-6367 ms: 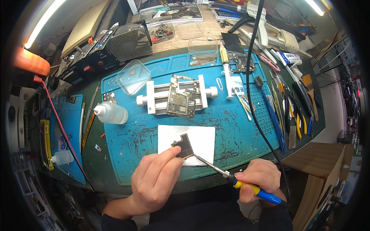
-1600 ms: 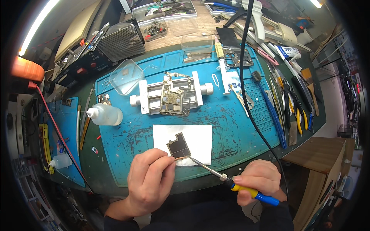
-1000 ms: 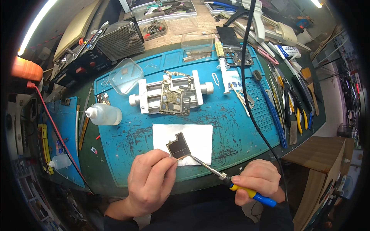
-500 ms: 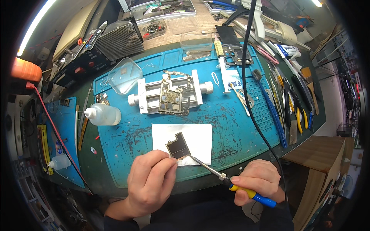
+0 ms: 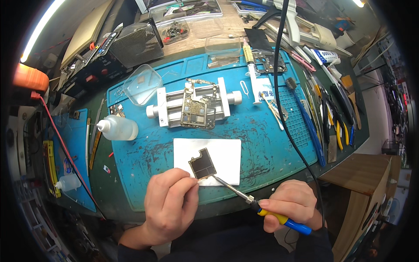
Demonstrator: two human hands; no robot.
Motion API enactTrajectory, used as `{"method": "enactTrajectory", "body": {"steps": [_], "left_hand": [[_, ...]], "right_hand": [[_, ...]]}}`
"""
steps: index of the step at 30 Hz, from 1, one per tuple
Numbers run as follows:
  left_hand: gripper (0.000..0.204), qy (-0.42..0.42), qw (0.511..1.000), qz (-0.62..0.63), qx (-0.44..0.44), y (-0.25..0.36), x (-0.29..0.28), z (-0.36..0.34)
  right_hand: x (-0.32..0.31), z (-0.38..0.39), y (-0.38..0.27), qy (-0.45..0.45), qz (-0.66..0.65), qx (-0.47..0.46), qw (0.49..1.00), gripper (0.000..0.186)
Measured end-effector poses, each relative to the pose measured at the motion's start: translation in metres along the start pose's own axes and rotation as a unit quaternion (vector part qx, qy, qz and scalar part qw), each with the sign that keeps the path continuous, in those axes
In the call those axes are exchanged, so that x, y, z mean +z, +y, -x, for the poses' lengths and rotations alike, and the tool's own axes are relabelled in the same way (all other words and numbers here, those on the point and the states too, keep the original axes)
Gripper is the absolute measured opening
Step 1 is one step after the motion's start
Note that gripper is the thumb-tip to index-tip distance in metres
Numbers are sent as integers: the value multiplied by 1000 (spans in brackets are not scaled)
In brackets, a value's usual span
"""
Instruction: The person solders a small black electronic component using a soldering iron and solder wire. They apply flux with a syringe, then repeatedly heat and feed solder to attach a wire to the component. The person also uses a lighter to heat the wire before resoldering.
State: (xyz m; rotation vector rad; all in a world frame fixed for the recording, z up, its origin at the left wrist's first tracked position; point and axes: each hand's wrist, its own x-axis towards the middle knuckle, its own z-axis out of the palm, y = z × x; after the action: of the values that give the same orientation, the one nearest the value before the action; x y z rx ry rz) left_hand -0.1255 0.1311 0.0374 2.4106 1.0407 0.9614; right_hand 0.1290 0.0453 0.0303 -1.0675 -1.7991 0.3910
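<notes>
progress: rework looking mid-way, tip working the near edge, rest of piece untouched | left hand pinching dark flat notched shield plate lying on white paper | right hand closed around soldering iron, thin metal shaft, yellow-blue grip | clamped circuit board sitting beyond paper, bare

Paper sheet lies on mat, near its front edge. Small board sits on the sheet. Clamp with circuit board is behind the sheet. Bottle lies left of clamp; syringe and brush right.
</notes>
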Motion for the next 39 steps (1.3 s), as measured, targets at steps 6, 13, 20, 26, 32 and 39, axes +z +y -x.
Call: {"method": "enactTrajectory", "body": {"steps": [6, 13, 20, 26, 32, 39], "left_hand": [[27, -2, 1000, -4, -7, 0, -3, 1], [27, 4, 1000, -6, -10, -2, -5, 4], [24, -14, 1000, -11, -21, -1, -10, 7], [23, -17, 999, -14, -30, -1, -14, 10], [23, -17, 999, -17, -34, -2, -17, 12], [24, -16, 999, -22, -35, -3, -18, 14]], "right_hand": [[0, -3, -1, -14, -1, -7, 1000, 21], [2, -7, -1, -20, -2, -12, 1000, 21], [5, -7, -4, -14, 2, -9, 1000, 21], [9, -7, -5, -15, 7, -12, 1000, 21], [12, -9, -6, -14, 10, -15, 1000, 21], [13, -10, -6, -17, 8, -19, 1000, 23]]}}
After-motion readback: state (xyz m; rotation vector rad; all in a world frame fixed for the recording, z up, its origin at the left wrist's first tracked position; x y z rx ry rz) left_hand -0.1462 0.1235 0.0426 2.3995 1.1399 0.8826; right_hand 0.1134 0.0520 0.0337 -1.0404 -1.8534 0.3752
